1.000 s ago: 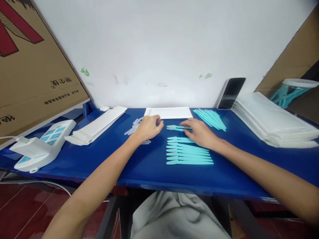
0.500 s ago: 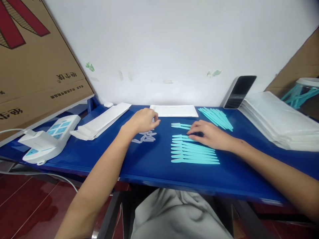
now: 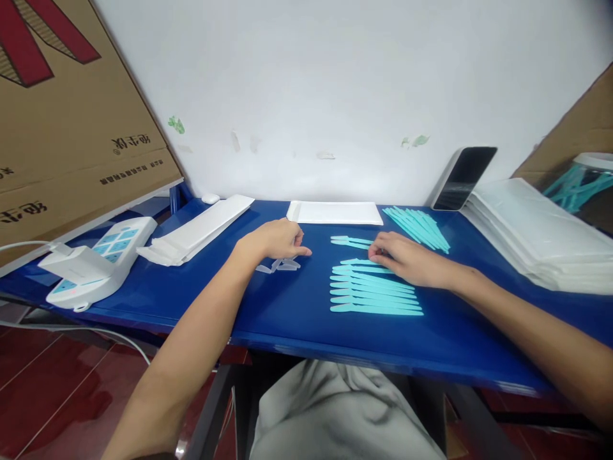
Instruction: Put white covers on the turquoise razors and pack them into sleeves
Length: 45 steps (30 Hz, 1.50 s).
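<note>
My left hand [image 3: 276, 240] hovers over small clear plastic caps [image 3: 286, 265] at the middle of the table, its fingers curled and the thumb stuck out; anything inside is hidden. My right hand [image 3: 405, 259] has its fingertips pinched together among slim turquoise sticks that look like eyebrow razors. A pair of these razors [image 3: 345, 241] lies by its fingertips, their handles running beneath the hand. Nearer me, a row of several razors [image 3: 373, 300] lies side by side, the top ones partly covered by the hand. Whatever the pinch holds cannot be made out.
A loose pile of turquoise razors [image 3: 421, 230] lies behind my right hand. White packets rest at the back [image 3: 338, 213] and left [image 3: 196, 230]. A phone [image 3: 464, 179] leans on the wall beside stacked clear-white bags [image 3: 541, 236]. A power strip [image 3: 105, 262] with a plug sits left.
My left hand has come slightly down and nearer, covering more of the caps. My right hand has shifted a little to the right, its fingertips drawn closer together. The view has tilted slightly.
</note>
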Available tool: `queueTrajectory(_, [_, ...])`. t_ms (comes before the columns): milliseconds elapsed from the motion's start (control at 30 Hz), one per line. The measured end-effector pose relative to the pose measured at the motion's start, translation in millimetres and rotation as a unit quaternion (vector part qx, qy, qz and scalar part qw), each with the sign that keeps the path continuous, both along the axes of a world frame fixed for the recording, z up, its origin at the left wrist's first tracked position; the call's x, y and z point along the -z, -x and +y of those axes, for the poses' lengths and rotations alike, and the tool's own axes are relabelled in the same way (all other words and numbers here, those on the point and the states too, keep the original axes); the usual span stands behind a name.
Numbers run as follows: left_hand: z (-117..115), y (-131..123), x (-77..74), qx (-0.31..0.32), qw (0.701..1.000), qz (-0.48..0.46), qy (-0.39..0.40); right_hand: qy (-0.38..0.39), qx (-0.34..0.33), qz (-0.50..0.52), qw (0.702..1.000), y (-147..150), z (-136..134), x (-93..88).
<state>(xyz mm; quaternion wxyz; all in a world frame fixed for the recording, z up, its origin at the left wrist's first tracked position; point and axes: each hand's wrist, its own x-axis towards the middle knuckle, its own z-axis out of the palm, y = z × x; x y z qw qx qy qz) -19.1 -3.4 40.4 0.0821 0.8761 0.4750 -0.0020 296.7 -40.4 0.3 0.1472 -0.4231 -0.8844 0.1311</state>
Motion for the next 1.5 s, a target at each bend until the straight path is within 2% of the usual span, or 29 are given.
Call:
queueTrajectory(167, [-4,1,-6.4,-0.027,0.999,0.007,0.018,0.019,-0.003,-0.013,1.000,-1,-4,-5.9])
queueTrajectory(300, [1,3,-3.8,-0.005,0.998,-0.014,0.059,0.032,-0.013,-0.028,0.999,-2,-5,-8.1])
queueTrajectory(433, [5,4,2.3,0.019,0.998,-0.025,0.052,0.023,-0.003,-0.029,0.999,-2,-6,-9.9])
queueTrajectory(700, [2,-9,8.3,0.057,0.997,-0.022,-0.039,0.035,-0.010,-0.028,0.999,-8,-2,-5.9])
queueTrajectory(833, [1,-21,12.7,0.067,0.983,-0.055,-0.160,0.018,-0.011,-0.050,0.999,-7,-2,-5.5])
queueTrajectory(933, [0,-33,18.9,0.089,0.971,-0.024,-0.222,-0.020,-0.006,-0.053,0.998,-6,-4,-11.4])
queueTrajectory(1067, [-1,-43,26.7,0.098,0.976,0.043,-0.192,-0.038,0.032,0.002,0.999,-6,-4,-17.8])
queueTrajectory(1167, [0,-43,28.6,0.113,0.975,0.060,-0.181,-0.046,0.074,0.029,0.996,-9,0,-15.8])
queueTrajectory(1300, [2,-38,27.1,0.131,0.977,0.056,-0.156,-0.081,0.075,0.035,0.993,-10,3,-9.6])
queueTrajectory(1500, [4,-32,26.7,0.163,0.979,-0.007,-0.123,-0.080,0.064,0.035,0.994,-6,2,-6.0])
